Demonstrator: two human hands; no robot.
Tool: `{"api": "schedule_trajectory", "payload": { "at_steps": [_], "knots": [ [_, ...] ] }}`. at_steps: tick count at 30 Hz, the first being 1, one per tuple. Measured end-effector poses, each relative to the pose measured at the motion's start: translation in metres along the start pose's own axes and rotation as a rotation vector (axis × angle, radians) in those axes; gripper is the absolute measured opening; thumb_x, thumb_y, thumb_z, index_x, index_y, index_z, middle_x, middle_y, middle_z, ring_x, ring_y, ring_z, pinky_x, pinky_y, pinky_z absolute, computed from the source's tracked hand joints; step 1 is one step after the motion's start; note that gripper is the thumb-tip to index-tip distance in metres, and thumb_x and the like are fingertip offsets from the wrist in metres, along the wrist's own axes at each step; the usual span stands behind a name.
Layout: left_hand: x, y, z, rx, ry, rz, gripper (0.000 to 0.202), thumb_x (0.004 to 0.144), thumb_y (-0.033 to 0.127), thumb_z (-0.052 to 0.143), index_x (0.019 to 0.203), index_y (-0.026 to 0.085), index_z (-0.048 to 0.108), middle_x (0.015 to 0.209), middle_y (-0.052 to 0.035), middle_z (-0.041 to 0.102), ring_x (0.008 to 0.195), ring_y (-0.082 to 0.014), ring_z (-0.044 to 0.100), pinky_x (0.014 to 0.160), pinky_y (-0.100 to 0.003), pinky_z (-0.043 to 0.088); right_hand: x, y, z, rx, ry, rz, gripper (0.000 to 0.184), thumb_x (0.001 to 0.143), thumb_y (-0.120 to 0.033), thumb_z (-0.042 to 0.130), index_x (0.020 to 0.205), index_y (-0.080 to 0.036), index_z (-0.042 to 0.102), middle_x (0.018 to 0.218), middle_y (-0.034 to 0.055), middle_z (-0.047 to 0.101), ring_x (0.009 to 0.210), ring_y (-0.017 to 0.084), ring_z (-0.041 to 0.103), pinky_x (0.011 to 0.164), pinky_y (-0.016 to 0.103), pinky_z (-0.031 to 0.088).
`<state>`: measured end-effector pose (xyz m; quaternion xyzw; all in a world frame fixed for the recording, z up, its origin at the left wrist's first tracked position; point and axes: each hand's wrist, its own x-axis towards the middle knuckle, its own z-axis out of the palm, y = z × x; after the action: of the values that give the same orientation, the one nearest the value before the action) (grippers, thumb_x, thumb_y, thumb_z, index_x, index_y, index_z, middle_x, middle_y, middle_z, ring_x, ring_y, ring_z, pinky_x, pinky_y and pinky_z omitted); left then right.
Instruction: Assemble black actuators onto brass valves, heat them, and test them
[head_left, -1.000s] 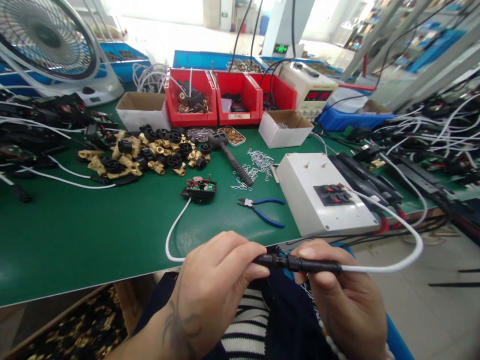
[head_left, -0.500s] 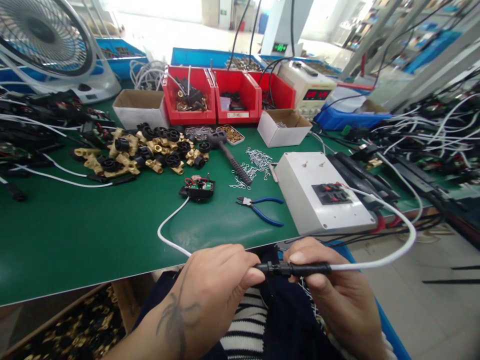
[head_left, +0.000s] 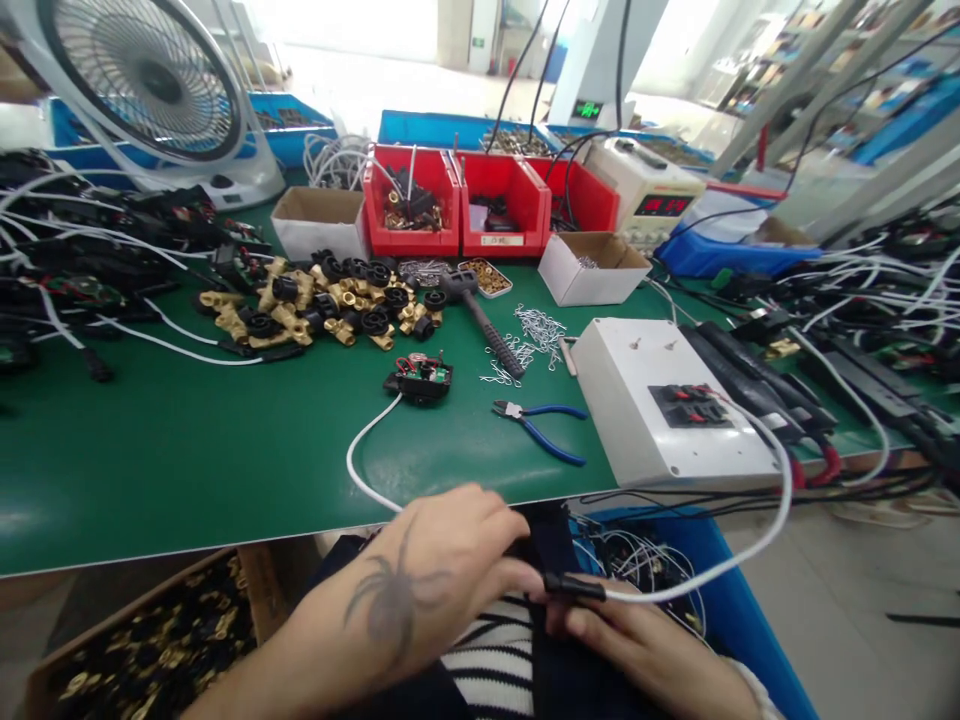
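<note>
Low over my lap, both hands close on a black cable connector [head_left: 574, 585]. My left hand [head_left: 442, 565] pinches its left end, where a white cable [head_left: 367, 470] runs up over the green table [head_left: 187, 450] to a small black circuit module [head_left: 420, 380]. My right hand [head_left: 637, 650] grips the connector from below. Another white cable [head_left: 757, 530] loops from the connector up to the white test box [head_left: 667, 410].
Blue-handled pliers [head_left: 544, 425], a black-handled tool [head_left: 487, 325], metal clips [head_left: 532, 330] and a heap of brass fittings [head_left: 322, 305] lie on the table. Red bins [head_left: 487, 200], cardboard boxes, a fan [head_left: 150, 90] and a power supply [head_left: 645, 195] stand behind. A blue bin [head_left: 697, 570] sits below right.
Both hands have dropped with the connector toward my lap and drawn closer to me. The right-hand cable loop has tightened. The view has shifted slightly to the left.
</note>
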<state>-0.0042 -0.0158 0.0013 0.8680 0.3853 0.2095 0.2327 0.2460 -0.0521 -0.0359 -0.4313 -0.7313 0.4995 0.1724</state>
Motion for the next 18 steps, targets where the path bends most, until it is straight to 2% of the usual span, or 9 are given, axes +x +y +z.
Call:
{"api": "schedule_trajectory", "payload": {
  "at_steps": [1,3,5,7,9,11,13,15,18],
  "knots": [
    [0.002,-0.011,-0.004,0.019,0.089,-0.037,0.031,0.1,0.041,0.044,0.105,0.017,0.063,0.101,-0.0057,0.069,0.092,-0.019,0.065,0.08,-0.031,0.054,-0.007,0.002,-0.005,-0.046,-0.066,0.017,0.026,0.091,-0.04,0.061,0.102,-0.022,0.076,0.082,0.005,0.075,0.072,0.019,0.072,0.067,0.026,0.059],
    [0.009,-0.041,-0.012,0.104,0.353,-0.172,0.038,0.097,0.044,0.049,0.118,0.014,0.058,0.12,-0.0103,0.063,0.114,-0.0231,0.058,0.099,-0.038,0.048,-0.017,-0.003,-0.023,-0.092,-0.173,0.041,0.033,0.083,-0.033,0.073,0.115,-0.027,0.074,0.09,0.0051,0.077,0.079,0.022,0.074,0.071,0.027,0.06],
    [0.017,-0.075,-0.017,0.194,0.503,-0.343,0.053,0.092,0.047,0.057,0.128,0.009,0.052,0.133,-0.0163,0.055,0.128,-0.0288,0.049,0.111,-0.044,0.038,-0.02,-0.019,-0.048,-0.065,-0.206,0.041,0.033,0.081,-0.033,0.074,0.114,-0.029,0.075,0.091,0.0055,0.077,0.081,0.023,0.074,0.073,0.03,0.06],
    [0.026,-0.103,-0.017,0.186,0.407,-0.488,0.065,0.089,0.044,0.061,0.139,0.006,0.042,0.142,-0.0198,0.048,0.135,-0.0321,0.042,0.114,-0.047,0.033,-0.013,-0.036,-0.079,-0.033,-0.069,-0.007,0.025,0.085,-0.041,0.069,0.105,-0.028,0.078,0.082,0.0065,0.076,0.074,0.023,0.073,0.067,0.03,0.06],
    [0.033,-0.118,-0.014,0.134,0.269,-0.549,0.066,0.087,0.042,0.063,0.139,0.009,0.04,0.138,-0.018,0.052,0.13,-0.0323,0.047,0.111,-0.047,0.037,0.005,-0.046,-0.111,-0.116,0.293,-0.047,0.028,0.087,-0.047,0.065,0.092,-0.024,0.08,0.077,0.0072,0.075,0.073,0.02,0.072,0.067,0.029,0.057],
    [0.035,-0.118,-0.008,0.093,0.254,-0.53,0.061,0.083,0.039,0.068,0.134,0.013,0.046,0.128,-0.0136,0.057,0.121,-0.0301,0.055,0.106,-0.045,0.043,0.032,-0.047,-0.139,-0.251,0.686,0.017,0.032,0.087,-0.044,0.064,0.095,-0.017,0.078,0.084,0.0085,0.075,0.079,0.017,0.071,0.075,0.031,0.053],
    [0.033,-0.105,-0.002,0.062,0.35,-0.454,0.053,0.08,0.032,0.072,0.125,0.016,0.05,0.122,-0.0096,0.058,0.115,-0.0268,0.058,0.103,-0.042,0.046,0.061,-0.041,-0.161,-0.31,0.894,0.088,0.042,0.088,-0.039,0.059,0.111,-0.007,0.072,0.096,0.013,0.074,0.088,0.017,0.069,0.08,0.033,0.048],
    [0.027,-0.086,0.004,-0.002,0.433,-0.355,0.046,0.08,0.025,0.072,0.12,0.019,0.051,0.12,-0.0071,0.057,0.114,-0.0237,0.058,0.102,-0.04,0.047,0.087,-0.032,-0.173,-0.326,0.914,0.116,0.051,0.086,-0.038,0.056,0.119,0.0,0.067,0.103,0.0162,0.073,0.095,0.019,0.067,0.082,0.035,0.045],
    [0.017,-0.057,0.012,-0.134,0.485,-0.237,0.048,0.081,0.027,0.073,0.122,0.022,0.048,0.121,-0.0069,0.056,0.116,-0.0224,0.057,0.101,-0.04,0.048,0.11,-0.023,-0.175,-0.352,0.798,0.155,0.046,0.082,-0.038,0.057,0.096,0.002,0.075,0.094,0.013,0.075,0.098,0.022,0.065,0.087,0.038,0.04]
  ]
}}
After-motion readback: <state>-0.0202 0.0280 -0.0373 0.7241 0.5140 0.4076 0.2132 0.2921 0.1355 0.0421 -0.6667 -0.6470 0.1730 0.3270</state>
